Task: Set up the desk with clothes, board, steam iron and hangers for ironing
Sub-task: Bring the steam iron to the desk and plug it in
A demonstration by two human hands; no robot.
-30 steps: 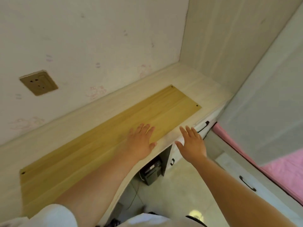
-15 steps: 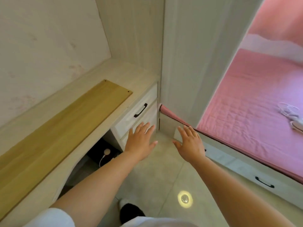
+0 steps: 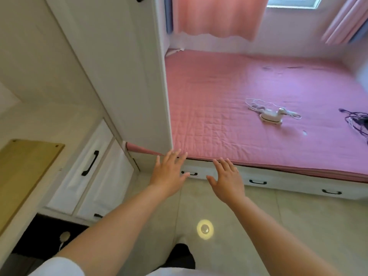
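View has swung right since a sec ago: the board [image 3: 23, 176] that filled the frame then is now just a corner at 9 o'clock, and the pink bed [image 3: 249, 116] w/ the steam iron [image 3: 271, 115] has come into sight. Both hands, which hovered over the board and table edge before, are now held out over the floor [image 3: 298, 226] in front of the bed.

Left hand [image 3: 169, 174] is at center, palm down, fingers spread and straight, grasping nothing. Right hand [image 3: 227, 180] is just beside it toward 3 o'clock, same pose, fingers apart, empty. Fingertips of both reach the bed's near edge in the view; can't tell if they touch it.

Steam iron is white, sitting on the bed cover at about 2 o'clock from the hands, well apart from them. Its white cord [image 3: 256, 104] lies in loose loops just beside it, toward 10 o'clock of the iron. At the far 3 o'clock edge of the frame there's a dark wiry tangle [image 3: 356, 120] on the bed, cut off by the frame; can't tell what it is.

Board is light wood, flat on the pale table [image 3: 12, 242], small holes near its corners. White drawers [image 3: 87, 166] w/ black handles sit below the table's end. Bed base has more drawers w/ black handles. Tall white cabinet [image 3: 123, 66] stands btwn table and bed. Pink curtains [image 3: 217, 16] hang at 12 o'clock. A round light spot [image 3: 205, 229] shows on the floor at 6 o'clock.
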